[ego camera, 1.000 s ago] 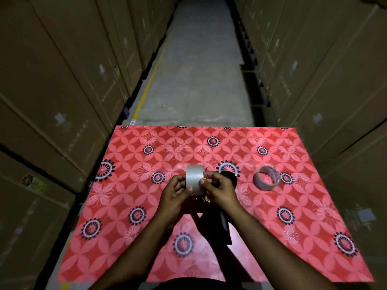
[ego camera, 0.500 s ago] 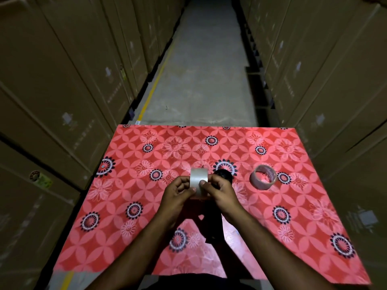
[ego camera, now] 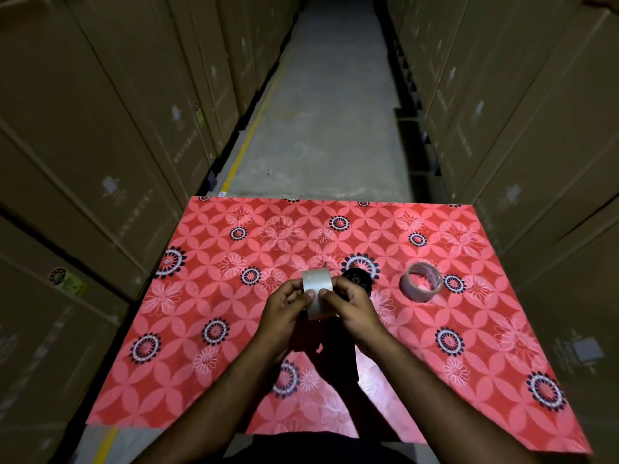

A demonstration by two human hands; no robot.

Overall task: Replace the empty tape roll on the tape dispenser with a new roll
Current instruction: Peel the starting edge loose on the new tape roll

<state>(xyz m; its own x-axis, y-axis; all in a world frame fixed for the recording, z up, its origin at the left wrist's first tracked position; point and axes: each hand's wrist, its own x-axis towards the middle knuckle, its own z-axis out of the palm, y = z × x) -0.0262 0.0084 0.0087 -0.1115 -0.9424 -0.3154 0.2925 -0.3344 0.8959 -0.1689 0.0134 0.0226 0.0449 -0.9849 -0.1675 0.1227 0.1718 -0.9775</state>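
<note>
A roll of clear tape (ego camera: 316, 283) stands on edge above the middle of the red patterned table (ego camera: 207, 296). My left hand (ego camera: 284, 316) pinches its left side and my right hand (ego camera: 351, 306) pinches its right side, thumbs meeting on the front of the roll. The black tape dispenser (ego camera: 358, 279) lies under and behind my right hand; only its round end and a dark body below my hands show. A second, thin tape ring (ego camera: 421, 285) lies flat on the table to the right, apart from my hands.
Tall stacks of brown cardboard boxes (ego camera: 100, 145) wall in the table on the left and right (ego camera: 536, 128). A concrete aisle (ego camera: 321, 112) with a yellow floor line runs away beyond the table's far edge.
Both hands have kept hold of the roll and closed in over its front, thumbs now meeting. The view has shifted slightly; the ring on the right has not moved.
</note>
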